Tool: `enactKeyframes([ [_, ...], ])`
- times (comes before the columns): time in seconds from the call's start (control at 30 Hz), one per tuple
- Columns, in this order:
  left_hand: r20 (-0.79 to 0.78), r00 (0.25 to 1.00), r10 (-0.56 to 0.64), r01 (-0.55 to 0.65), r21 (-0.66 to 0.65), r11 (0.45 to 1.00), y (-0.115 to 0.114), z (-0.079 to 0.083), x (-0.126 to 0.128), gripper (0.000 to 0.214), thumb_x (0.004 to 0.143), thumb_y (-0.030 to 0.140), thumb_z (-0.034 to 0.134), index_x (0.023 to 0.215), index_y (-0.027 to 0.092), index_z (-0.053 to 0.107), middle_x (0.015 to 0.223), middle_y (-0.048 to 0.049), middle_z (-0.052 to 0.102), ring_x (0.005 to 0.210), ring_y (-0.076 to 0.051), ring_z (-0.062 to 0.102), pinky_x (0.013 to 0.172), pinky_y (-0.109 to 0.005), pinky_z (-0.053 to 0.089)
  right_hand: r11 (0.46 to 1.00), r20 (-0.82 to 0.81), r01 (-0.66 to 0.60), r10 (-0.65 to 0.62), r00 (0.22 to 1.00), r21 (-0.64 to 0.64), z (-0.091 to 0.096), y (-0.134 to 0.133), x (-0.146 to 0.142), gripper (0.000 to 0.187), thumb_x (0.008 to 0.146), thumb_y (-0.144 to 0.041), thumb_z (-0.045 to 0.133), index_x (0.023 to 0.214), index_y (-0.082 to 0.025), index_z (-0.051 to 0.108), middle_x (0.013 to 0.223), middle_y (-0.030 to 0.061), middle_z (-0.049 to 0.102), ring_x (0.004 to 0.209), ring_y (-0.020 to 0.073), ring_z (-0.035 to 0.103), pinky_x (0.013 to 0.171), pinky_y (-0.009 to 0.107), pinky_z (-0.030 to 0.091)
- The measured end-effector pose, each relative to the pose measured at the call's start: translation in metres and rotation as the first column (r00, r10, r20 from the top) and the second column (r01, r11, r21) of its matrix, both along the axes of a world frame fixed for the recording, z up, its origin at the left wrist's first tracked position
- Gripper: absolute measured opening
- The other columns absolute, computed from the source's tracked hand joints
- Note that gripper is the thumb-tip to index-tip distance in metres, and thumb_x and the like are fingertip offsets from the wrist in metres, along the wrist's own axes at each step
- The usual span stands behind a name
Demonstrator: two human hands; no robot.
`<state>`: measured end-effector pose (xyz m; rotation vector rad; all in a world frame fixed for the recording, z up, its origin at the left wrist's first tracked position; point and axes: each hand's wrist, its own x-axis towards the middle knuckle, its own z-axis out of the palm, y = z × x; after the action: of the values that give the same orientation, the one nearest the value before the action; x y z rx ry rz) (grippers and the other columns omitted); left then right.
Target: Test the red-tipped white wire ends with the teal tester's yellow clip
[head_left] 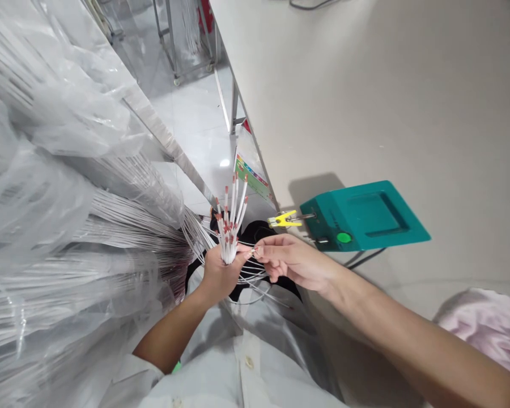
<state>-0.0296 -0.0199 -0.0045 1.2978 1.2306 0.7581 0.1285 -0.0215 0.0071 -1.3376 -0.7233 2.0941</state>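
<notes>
My left hand is wrapped round a bundle of white wires, whose stripped, copper-red ends point up and away from me at uneven heights. Pinched at the left thumb tip, my right hand has the end of a single wire between thumb and forefinger. Its other fingers are curled loosely. Longer lengths of white wire loop below both hands over my lap.
On the table to the right stands a teal device with a green button and a yellow clip. Pink cloth lies near it. Plastic-wrapped wire bundles fill the left side. Farther off is a wheeled metal rack.
</notes>
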Motion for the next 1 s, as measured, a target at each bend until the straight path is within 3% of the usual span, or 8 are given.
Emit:
enactKeyframes([
  [0.13,-0.011,1.000,0.021,-0.022,-0.011,1.000,0.000,0.001,0.003,0.013,0.074,0.023,0.058,0.072,0.016,0.068,0.061,-0.0013,0.063,0.063,-0.015,0.059,0.060,-0.026,0.044,0.990,-0.128,0.070,-0.086,0.988,-0.125,-0.004,-0.009,0.000,0.033,0.057,-0.041,0.073,0.066,-0.016,0.054,0.055,-0.0061,0.048,0.038,0.0054,0.046,0.042,0.023,0.045],
  [0.3,-0.080,0.995,0.062,-0.063,-0.013,0.998,0.001,0.001,0.007,0.016,0.075,0.027,0.058,0.075,0.015,0.068,0.060,-0.0010,0.061,0.062,-0.014,0.057,0.060,-0.026,0.044,0.930,0.225,0.123,-0.210,0.951,0.345,-0.008,-0.020,-0.001,0.036,0.075,-0.049,0.057,0.093,-0.018,0.058,0.075,0.0005,0.058,0.053,0.0099,0.056,0.052,0.026,0.050],
  [0.4,-0.085,0.995,0.054,-0.054,0.001,0.999,0.000,0.001,0.011,0.015,0.073,0.027,0.059,0.074,0.014,0.067,0.065,-0.0018,0.063,0.064,-0.014,0.057,0.064,-0.026,0.044,0.705,0.470,-0.156,-0.276,0.838,0.692,-0.009,-0.020,0.001,0.022,0.084,-0.035,0.050,0.093,-0.018,0.061,0.082,0.0058,0.063,0.069,0.0149,0.060,0.063,0.029,0.050],
  [0.47,-0.089,0.995,0.049,-0.048,0.020,0.999,0.000,0.002,0.013,0.016,0.072,0.028,0.060,0.072,0.014,0.067,0.066,-0.0021,0.063,0.065,-0.015,0.057,0.065,-0.027,0.044,0.536,0.563,-0.343,-0.323,0.761,0.771,-0.009,-0.018,0.004,0.020,0.087,-0.026,0.044,0.088,-0.018,0.062,0.080,0.0065,0.064,0.074,0.0157,0.060,0.065,0.028,0.049],
  [0.53,-0.099,0.994,0.039,-0.037,0.020,0.999,0.000,0.002,0.014,0.016,0.072,0.028,0.061,0.072,0.014,0.068,0.063,-0.0018,0.062,0.065,-0.015,0.056,0.064,-0.027,0.044,0.451,0.630,-0.467,-0.338,0.699,0.761,-0.009,-0.016,0.007,0.022,0.088,-0.020,0.039,0.087,-0.017,0.061,0.078,0.0066,0.064,0.071,0.0150,0.060,0.063,0.026,0.048],
  [0.67,-0.101,0.994,0.035,-0.038,-0.023,0.999,0.002,0.000,0.012,0.016,0.074,0.028,0.059,0.074,0.015,0.068,0.057,0.0000,0.057,0.060,-0.014,0.054,0.059,-0.026,0.042,0.456,0.724,-0.572,-0.305,0.619,0.681,-0.009,-0.014,0.014,0.022,0.088,-0.019,0.039,0.084,-0.016,0.060,0.076,0.0068,0.063,0.067,0.0149,0.059,0.059,0.026,0.047],
  [0.83,-0.088,0.992,0.093,-0.098,-0.053,0.994,0.004,-0.003,0.013,0.017,0.073,0.029,0.060,0.074,0.014,0.067,0.054,0.0017,0.053,0.055,-0.012,0.050,0.055,-0.024,0.040,0.567,0.631,-0.362,-0.398,0.666,0.740,-0.013,-0.017,0.012,0.019,0.088,-0.026,0.044,0.093,-0.018,0.059,0.083,0.0063,0.066,0.072,0.0150,0.061,0.061,0.026,0.049],
  [1.0,-0.111,0.992,0.058,-0.062,-0.041,0.997,0.003,0.000,0.016,0.017,0.073,0.029,0.060,0.075,0.014,0.067,0.056,0.0017,0.053,0.054,-0.011,0.048,0.056,-0.024,0.039,0.497,0.582,-0.366,-0.401,0.707,0.787,-0.017,-0.014,0.006,0.015,0.088,-0.022,0.045,0.089,-0.018,0.060,0.079,0.0044,0.065,0.070,0.0130,0.061,0.062,0.024,0.049],
])
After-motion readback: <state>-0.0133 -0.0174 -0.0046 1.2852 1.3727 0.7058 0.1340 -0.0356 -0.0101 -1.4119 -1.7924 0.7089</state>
